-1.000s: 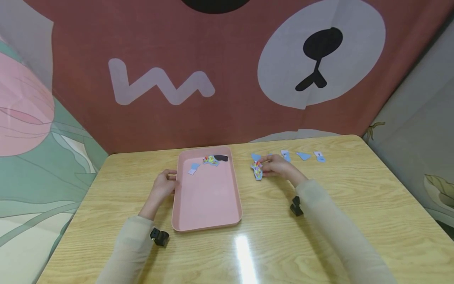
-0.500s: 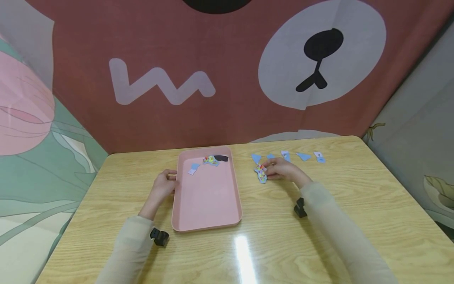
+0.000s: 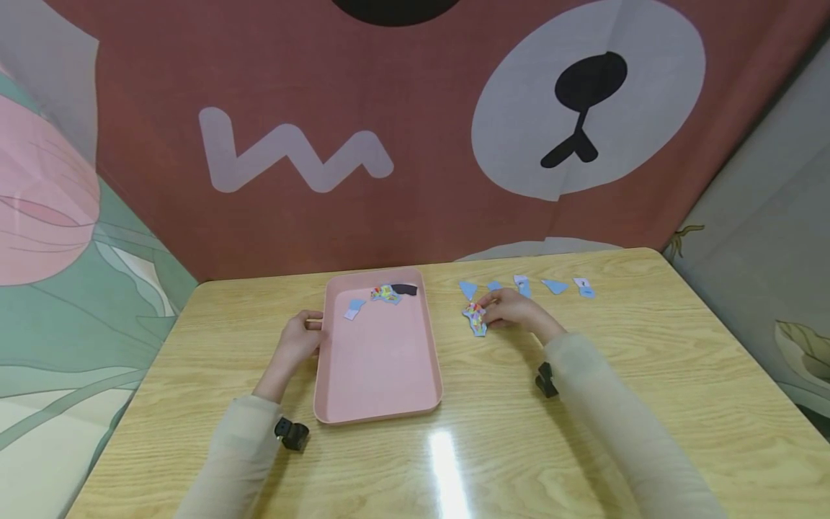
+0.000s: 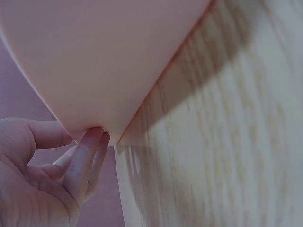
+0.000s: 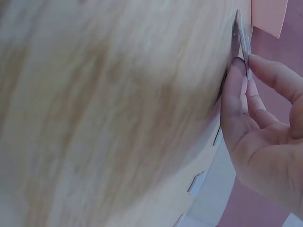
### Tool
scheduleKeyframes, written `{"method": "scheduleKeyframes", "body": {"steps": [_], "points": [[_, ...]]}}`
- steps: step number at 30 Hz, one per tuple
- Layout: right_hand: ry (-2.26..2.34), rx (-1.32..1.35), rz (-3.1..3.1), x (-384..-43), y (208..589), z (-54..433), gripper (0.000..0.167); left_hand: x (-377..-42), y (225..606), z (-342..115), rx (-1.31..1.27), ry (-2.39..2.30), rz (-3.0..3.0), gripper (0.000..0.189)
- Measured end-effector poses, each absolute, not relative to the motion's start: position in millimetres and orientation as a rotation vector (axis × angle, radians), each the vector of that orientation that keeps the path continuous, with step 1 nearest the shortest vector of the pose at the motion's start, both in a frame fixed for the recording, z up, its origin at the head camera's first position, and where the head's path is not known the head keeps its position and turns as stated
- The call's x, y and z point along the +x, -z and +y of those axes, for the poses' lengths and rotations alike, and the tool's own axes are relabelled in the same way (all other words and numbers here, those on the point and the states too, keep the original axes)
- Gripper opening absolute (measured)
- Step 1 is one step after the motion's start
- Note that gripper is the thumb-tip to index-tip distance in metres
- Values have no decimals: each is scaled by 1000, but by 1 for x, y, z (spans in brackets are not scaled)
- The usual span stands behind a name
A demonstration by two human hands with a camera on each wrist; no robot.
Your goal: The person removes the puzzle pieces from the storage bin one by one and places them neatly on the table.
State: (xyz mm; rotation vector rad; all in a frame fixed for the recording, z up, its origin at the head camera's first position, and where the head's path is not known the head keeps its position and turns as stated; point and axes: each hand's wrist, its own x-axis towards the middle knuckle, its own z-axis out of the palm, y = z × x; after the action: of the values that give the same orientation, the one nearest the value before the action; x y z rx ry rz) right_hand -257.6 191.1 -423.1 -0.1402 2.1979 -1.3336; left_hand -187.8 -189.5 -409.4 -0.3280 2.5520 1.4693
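My right hand [image 3: 515, 308] pinches a multicoloured, light-blue-edged puzzle piece [image 3: 476, 321] to the right of the tray. In the right wrist view, the thumb and fingers of that right hand [image 5: 265, 113] hold the thin piece [image 5: 244, 40] edge-on, tilted up from the wood. A pink rectangular tray [image 3: 376, 375] lies in front of me. At its left side, my left hand [image 3: 298, 337] grips the wall. The left wrist view has the thumb of the left hand [image 4: 47, 165] behind the rim and two fingertips against the outer wall of the tray [image 4: 104, 61].
Inside the tray, near its far end, lie a blue-and-lilac piece [image 3: 354, 308], a colourful piece [image 3: 387, 293] and a black piece [image 3: 405, 289]. Several light-blue pieces, including a triangular one [image 3: 555, 286], form a row along the wooden table's [image 3: 648, 375] back edge, before a printed cloth [image 3: 428, 180].
My right hand has drawn the colourful piece slightly right and toward me, away from the triangular blue piece behind it. The left hand and the tray stay in place.
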Motion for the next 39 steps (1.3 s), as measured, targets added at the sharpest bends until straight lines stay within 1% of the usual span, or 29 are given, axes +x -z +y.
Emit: {"method": "scheduleKeyframes", "body": {"steps": [10,27,33,39], "points": [[1211,-158,2295,-258,416,186,44,-189,409,-189,-341,-1477,2551,47],[1216,-184,2286,-259,415,186,41,-191,412,-190,-316,-1489,2543,46],[1220,-171,2283,-259,415,185,41,-192,413,-190,-342,-1488,2544,46],[1241,-199,2318,-263,406,180,43,-194,414,-190,-379,-1501,2551,45]]}}
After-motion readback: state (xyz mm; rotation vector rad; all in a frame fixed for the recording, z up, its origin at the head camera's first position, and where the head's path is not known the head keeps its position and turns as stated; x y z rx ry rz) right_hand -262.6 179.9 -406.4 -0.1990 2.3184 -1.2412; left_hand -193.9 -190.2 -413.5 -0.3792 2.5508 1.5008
